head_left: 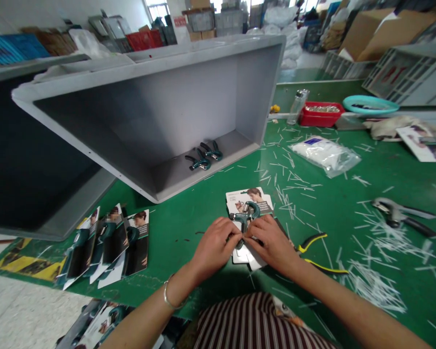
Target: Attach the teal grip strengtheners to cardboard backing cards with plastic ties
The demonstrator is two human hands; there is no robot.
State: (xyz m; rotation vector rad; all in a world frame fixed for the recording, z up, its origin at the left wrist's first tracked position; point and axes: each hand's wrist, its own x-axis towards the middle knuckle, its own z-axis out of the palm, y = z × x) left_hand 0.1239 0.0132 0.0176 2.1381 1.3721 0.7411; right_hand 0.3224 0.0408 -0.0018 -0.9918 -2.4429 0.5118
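Observation:
A teal hand gripper (247, 214) lies on a stack of printed backing cards (245, 198) on the green table. My left hand (215, 246) pinches the gripper's lower handle against the cards. My right hand (272, 242) is closed on the same handle end from the right, and both hands touch over the cards' lower half. Yellow-handled pliers (314, 251) lie just right of my right hand.
A big grey bin (160, 102) lies tipped on its side with two loose hand grippers (204, 157) inside. Three carded grippers (109, 245) lie at left. Cut white ties (374, 271) litter the right side, with a tagging gun (397, 213), a plastic bag (327, 154) and a red tray (321, 114).

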